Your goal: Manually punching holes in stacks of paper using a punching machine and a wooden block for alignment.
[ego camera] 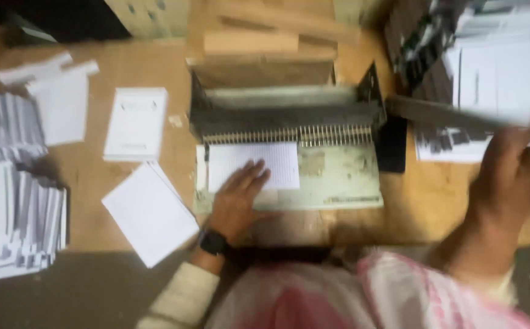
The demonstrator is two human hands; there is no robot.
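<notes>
Nearest the camera, a pink-and-white garment (362,292) fills the lower edge. On the desk (125,61), stacked white booklets (15,219) sit far left, loose pads (136,122) beside them, within reach. The left hand (237,195) lies flat, fingers spread, pinning a lined paper block (252,163) against the comb teeth of the binding machine (289,122). The right hand (514,176) is closed around the machine's lever (459,116), blurred.
</notes>
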